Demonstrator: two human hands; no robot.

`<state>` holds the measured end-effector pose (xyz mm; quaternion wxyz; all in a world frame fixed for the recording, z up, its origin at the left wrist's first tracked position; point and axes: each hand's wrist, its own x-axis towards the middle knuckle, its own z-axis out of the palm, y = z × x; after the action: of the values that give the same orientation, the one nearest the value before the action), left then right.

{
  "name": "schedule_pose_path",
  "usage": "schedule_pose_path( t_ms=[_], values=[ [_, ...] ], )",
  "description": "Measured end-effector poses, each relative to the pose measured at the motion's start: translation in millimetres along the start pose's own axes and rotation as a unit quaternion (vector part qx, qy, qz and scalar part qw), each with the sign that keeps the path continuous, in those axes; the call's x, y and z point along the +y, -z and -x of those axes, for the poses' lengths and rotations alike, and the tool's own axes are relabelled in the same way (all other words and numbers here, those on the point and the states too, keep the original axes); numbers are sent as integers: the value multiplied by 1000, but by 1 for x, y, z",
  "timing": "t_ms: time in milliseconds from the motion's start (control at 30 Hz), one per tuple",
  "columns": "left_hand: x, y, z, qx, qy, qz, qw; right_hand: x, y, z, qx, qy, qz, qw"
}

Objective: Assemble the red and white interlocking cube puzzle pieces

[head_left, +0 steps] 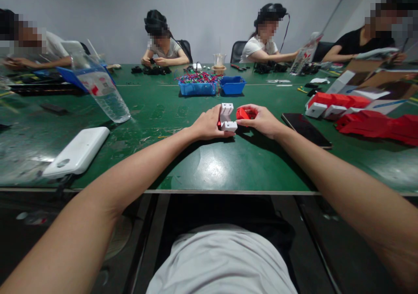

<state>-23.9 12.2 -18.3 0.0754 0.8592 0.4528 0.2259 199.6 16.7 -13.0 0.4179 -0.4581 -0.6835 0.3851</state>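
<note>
Both my arms reach forward over a green table (209, 167). My left hand (207, 124) is closed around a red and white block toy (226, 117); its white segments stick up and out past my fingers. My right hand (261, 120) pinches a red segment (242, 113) at the toy's right end. The toy hovers just above the table between the two hands.
A black phone (305, 129) lies right of my right hand, with more red and white block toys (339, 104) beyond. A white power bank (78, 150) and a water bottle (101, 89) are at left. Blue bins (212, 86) stand mid-table. Several people sit around the far side.
</note>
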Motion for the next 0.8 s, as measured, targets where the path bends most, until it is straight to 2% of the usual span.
schedule_pose_path(
  t_ms=[300, 500, 667, 800],
  values=[
    [0, 1, 0, 0, -5, 5, 1000, 7, 1, -5, -17, 33, -66, 997],
    [-1, 0, 0, 3, -7, 1, 1000, 3, -1, -2, 1, 27, -66, 997],
    [1, 1, 1, 3, -5, 5, 1000, -1, 0, 0, 24, 7, -109, 994],
    [1, 1, 1, 0, -1, 8, 1000, -5, 2, 3, 8, -19, -154, 988]
  ],
)
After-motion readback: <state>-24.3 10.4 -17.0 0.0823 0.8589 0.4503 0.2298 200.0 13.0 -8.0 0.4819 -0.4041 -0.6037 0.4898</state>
